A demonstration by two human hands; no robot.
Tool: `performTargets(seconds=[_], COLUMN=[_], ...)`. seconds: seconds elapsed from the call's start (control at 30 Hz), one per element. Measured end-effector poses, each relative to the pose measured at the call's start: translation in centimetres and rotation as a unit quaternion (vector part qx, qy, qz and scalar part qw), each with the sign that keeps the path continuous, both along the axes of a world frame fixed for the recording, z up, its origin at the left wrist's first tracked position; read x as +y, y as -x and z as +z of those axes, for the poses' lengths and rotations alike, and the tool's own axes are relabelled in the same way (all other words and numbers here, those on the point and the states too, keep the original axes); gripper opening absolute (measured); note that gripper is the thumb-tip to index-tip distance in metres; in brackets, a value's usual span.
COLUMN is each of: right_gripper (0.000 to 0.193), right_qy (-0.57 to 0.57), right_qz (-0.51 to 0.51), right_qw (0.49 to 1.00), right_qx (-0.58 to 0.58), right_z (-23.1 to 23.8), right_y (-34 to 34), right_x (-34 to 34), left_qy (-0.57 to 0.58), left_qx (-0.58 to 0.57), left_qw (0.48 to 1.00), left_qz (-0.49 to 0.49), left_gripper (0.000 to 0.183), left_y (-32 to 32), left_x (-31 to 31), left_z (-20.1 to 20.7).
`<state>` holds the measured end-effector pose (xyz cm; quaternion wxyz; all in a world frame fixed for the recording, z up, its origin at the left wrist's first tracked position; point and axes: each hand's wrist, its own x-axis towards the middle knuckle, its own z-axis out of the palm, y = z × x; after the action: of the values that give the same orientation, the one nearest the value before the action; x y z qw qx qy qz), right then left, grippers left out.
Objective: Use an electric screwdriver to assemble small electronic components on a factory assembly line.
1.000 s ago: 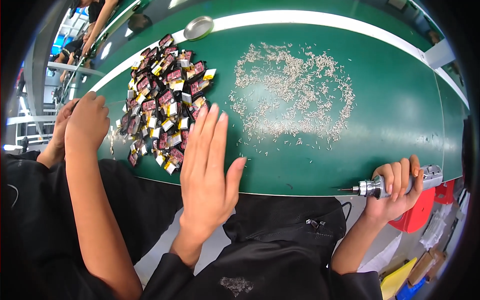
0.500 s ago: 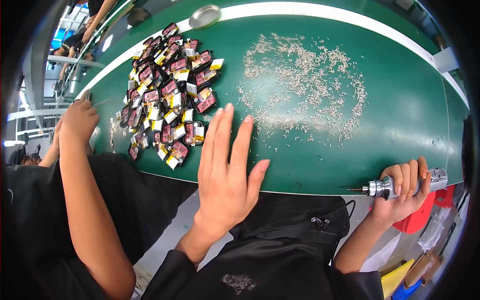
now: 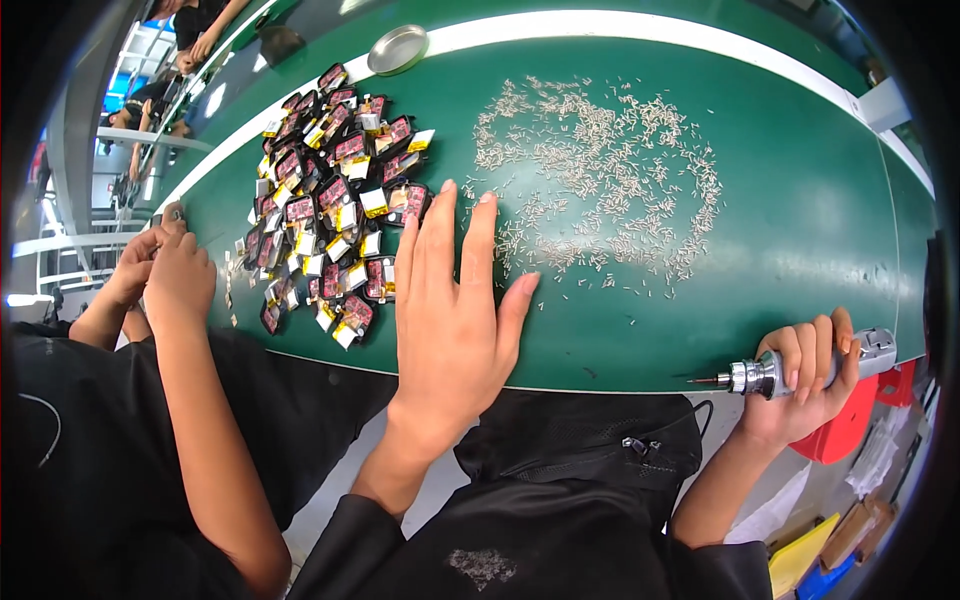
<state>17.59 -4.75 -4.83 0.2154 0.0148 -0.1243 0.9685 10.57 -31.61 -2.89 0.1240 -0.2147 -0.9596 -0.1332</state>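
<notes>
My left hand [image 3: 450, 315] is open, fingers spread, palm down over the front of the green table [image 3: 800, 240]. Its fingertips come close to the right side of a heap of small black housings [image 3: 335, 195] with pinkish-red circuit boards and white-and-yellow battery packs. Right of those fingers lie a great many tiny silvery screws [image 3: 610, 165], scattered loosely. My right hand [image 3: 800, 365] is wrapped round a grey electric screwdriver [image 3: 876, 350] at the table's front right edge. Its thin bit points left.
A round metal dish [image 3: 397, 50] stands by the white strip at the back. To my left sits a co-worker, both hands [image 3: 165, 265] close together near the table edge, beside a few small pale pieces [image 3: 232, 285]. A red stool [image 3: 840, 430] and a yellow board [image 3: 803, 555] are at the lower right.
My left hand has moved slightly forward, toward the heap and the screws. The co-worker's near hand has shifted right. My right hand keeps hold of the screwdriver, nearly still.
</notes>
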Motion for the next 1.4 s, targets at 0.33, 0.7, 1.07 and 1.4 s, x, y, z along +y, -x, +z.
performTargets(seconds=[0.33,0.7,1.07,1.4], right_gripper=[0.013,0.014,0.014,0.011], right_qy=[0.002,0.001,0.000,0.000], right_qz=[-0.006,-0.007,-0.007,-0.003], right_qw=[1.000,1.000,1.000,1.000], right_qx=[-0.005,-0.009,-0.009,0.003], right_z=[0.1,0.1,0.1,-0.2], right_y=[0.0,-0.2,-0.2,-0.1], right_x=[0.0,0.1,0.1,0.0], left_qy=[-0.085,-0.016,-0.099,-0.074], left_qx=[0.070,0.058,0.073,0.046], left_qw=[0.993,0.996,0.992,0.995], left_qz=[0.041,0.061,0.034,0.048], left_gripper=[0.038,0.040,0.034,0.035], left_y=[0.0,0.2,0.7,-1.8], left_x=[-2.4,-2.2,-2.6,-1.7], left_z=[-0.2,-0.7,-0.4,-0.7])
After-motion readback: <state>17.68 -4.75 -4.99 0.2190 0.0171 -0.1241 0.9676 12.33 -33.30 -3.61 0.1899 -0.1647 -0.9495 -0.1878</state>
